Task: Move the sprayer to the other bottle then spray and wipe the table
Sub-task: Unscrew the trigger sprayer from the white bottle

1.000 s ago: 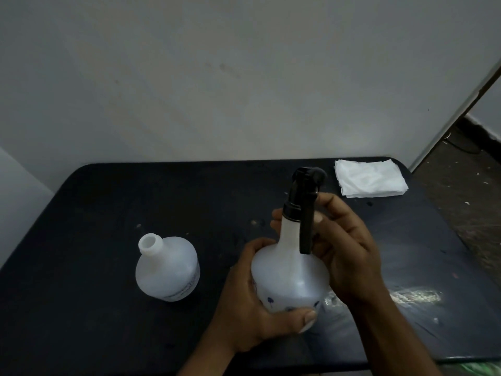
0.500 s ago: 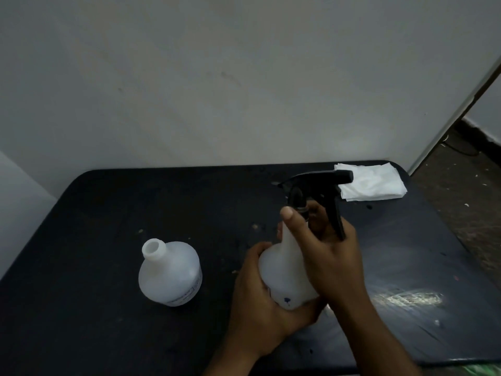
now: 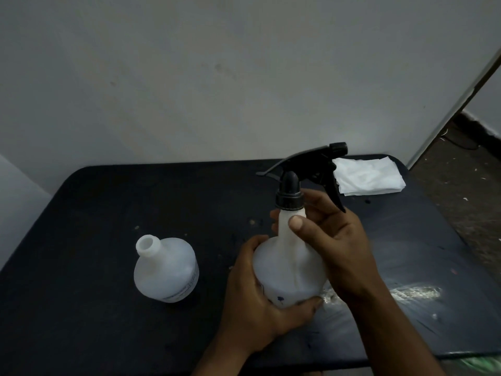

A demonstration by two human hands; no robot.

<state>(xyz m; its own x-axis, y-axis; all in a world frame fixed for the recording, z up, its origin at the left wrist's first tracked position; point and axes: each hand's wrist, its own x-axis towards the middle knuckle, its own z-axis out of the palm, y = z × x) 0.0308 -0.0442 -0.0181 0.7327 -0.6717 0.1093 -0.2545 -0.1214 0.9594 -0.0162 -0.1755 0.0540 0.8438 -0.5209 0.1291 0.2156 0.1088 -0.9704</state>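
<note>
Left hand [image 3: 260,302] grasps held bottle [image 3: 290,267] at base; fingers mostly hidden behind it. Right hand [image 3: 336,240] clasps its neck, thumb in front, fingertips hidden. Sprayer [image 3: 306,164] atop held bottle. Open bottle [image 3: 168,272] left of it, apart. Cloth [image 3: 371,177] behind-right, corner hidden by sprayer.

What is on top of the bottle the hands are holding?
The black sprayer sits on the neck of the bottle. The right hand wraps the neck below the collar, hiding part of it; whether the collar is fully screwed down cannot be seen.
</note>
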